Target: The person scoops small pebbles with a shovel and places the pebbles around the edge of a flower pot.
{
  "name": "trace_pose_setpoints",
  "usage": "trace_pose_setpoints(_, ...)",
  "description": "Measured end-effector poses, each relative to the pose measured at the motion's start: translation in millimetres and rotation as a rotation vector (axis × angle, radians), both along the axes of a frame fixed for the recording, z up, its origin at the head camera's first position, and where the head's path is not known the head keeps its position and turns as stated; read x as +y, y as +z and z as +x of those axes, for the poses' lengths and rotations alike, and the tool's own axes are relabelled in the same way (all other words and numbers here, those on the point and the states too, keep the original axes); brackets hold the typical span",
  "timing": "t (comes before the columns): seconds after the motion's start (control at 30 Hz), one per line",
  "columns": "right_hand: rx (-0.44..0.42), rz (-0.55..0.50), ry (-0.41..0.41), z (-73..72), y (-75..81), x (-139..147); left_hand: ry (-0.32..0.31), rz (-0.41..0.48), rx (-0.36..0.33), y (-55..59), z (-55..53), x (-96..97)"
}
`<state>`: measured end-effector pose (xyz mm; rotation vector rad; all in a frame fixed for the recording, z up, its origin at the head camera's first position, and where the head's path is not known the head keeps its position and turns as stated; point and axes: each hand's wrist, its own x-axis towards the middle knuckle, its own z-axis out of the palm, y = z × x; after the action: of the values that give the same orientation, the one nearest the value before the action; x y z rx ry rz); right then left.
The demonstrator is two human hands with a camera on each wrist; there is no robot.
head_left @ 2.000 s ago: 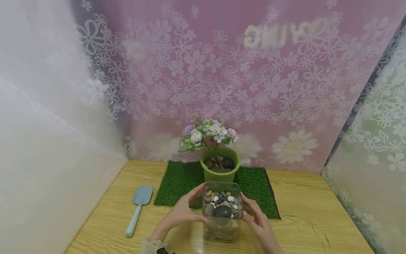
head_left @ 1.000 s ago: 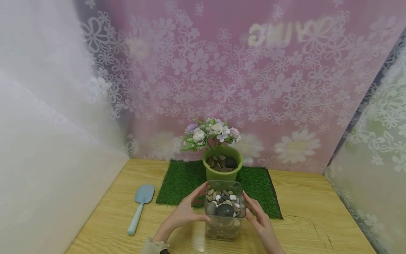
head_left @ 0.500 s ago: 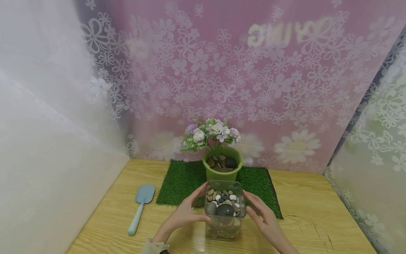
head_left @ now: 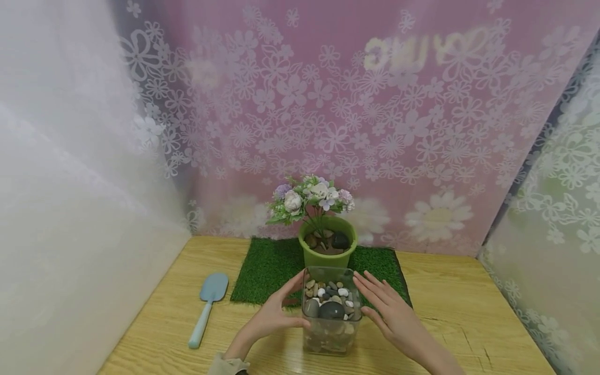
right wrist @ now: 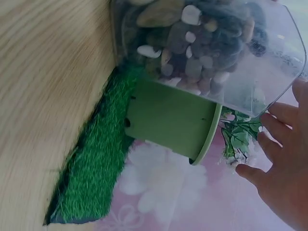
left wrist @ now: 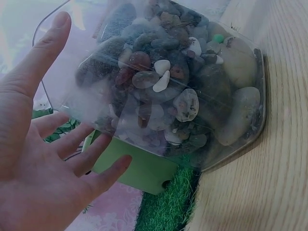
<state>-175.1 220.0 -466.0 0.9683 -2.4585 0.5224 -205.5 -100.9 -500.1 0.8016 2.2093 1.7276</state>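
A clear square plastic container (head_left: 332, 341) of mixed pebbles stands upright on the table, with a large black stone (head_left: 331, 310) on top of them. My left hand (head_left: 270, 315) holds its left side, the thumb at the near corner and the fingers at the far one. In the left wrist view, that hand's fingers (left wrist: 103, 175) spread along the clear wall. My right hand (head_left: 391, 312) is at the right rim with straight fingers, and the right wrist view has the fingertips at or very near the rim. Palm contact there cannot be told.
Behind the container, a green pot (head_left: 323, 261) of artificial flowers (head_left: 311, 197) stands on a grass mat (head_left: 269, 273). A blue trowel (head_left: 206, 311) lies left on the wooden table (head_left: 450, 297). Patterned curtains (head_left: 328, 114) enclose the back and sides.
My right hand has loosened from the container's right side; its fingers have straightened and shifted up along the rim. The left hand and the container have stayed in place.
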Motion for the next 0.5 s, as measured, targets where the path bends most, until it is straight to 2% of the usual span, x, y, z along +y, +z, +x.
trace_pose_setpoints(0.3,0.073,0.074,0.017,-3.4,3.9,1.8,0.012,-0.032,0.025,2.0,-0.1,-2.0)
trace_pose_setpoints(0.5,0.027,0.118,0.024,1.3,5.9,-2.9,0.015,-0.042,0.007,3.6,1.5,-1.2)
